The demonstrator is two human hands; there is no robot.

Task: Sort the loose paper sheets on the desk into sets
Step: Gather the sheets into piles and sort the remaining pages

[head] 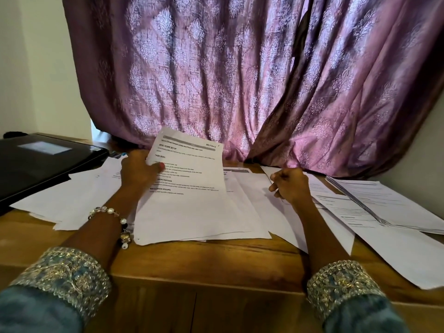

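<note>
Head view, left hand (140, 170) pinching printed sheet (187, 186) at its 9 o'clock edge, right hand (289, 185) fingers curled on loose sheets (254, 195), wooden desk (216, 255)

The small print on the lifted sheet (189, 179) is too blurred to read below its headings, and its lower part covers the papers under it. The left hand (138, 173) hides that sheet's left edge. The right hand (292, 186) has its fingertips curled out of sight, so whether they pinch anything cannot be told. The black device (45, 162) and the stapled stack (394, 207) run off the frame edges. The curtain (240, 75) hides the back of the surface (216, 258).
</note>
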